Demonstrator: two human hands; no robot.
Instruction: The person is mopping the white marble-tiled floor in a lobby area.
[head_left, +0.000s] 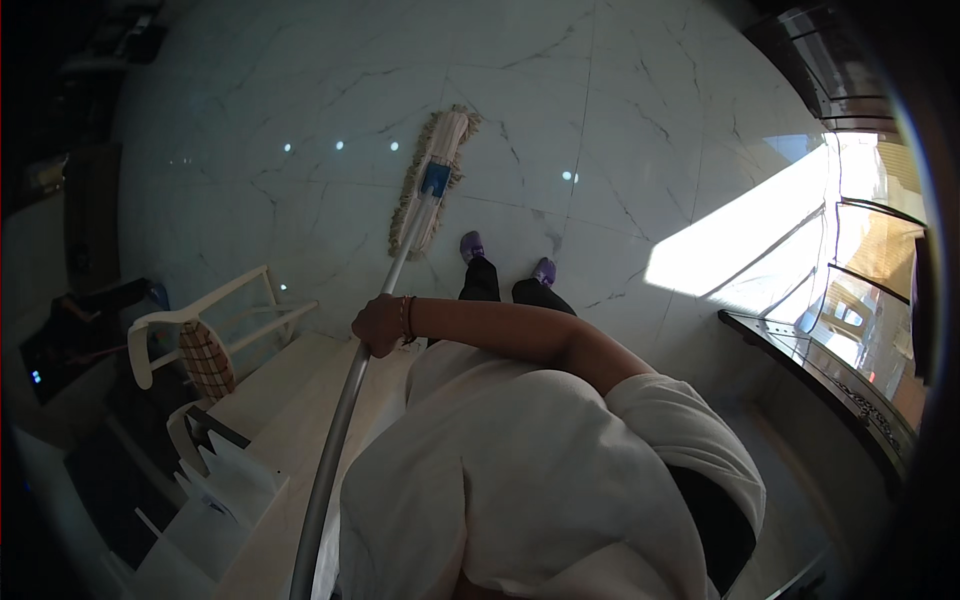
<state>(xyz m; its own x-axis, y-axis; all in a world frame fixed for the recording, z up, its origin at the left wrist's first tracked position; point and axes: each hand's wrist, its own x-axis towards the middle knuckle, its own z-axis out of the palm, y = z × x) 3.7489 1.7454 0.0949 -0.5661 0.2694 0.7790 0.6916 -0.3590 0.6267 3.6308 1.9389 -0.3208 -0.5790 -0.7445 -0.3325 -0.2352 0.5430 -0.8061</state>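
Observation:
A flat dust mop with a pale fringed string pad (446, 142) lies on the marble-patterned floor, ahead and to the left of my feet. Its blue joint (435, 180) links the pad to a long grey metal pole (330, 457). Around the middle of that pole my right hand (381, 326) is closed, the forearm crossing in front of my body from the right. The pole's upper end leaves the picture at the bottom. My left hand is out of view.
A cream wooden chair with a plaid seat (206, 360) stands at the left beside a pale table (300, 390) carrying white panels (240, 476). An open glass door (810, 352) with a dark frame is at the right, near a sunlit floor patch (735, 232). Dark furniture (90, 217) lines the far left.

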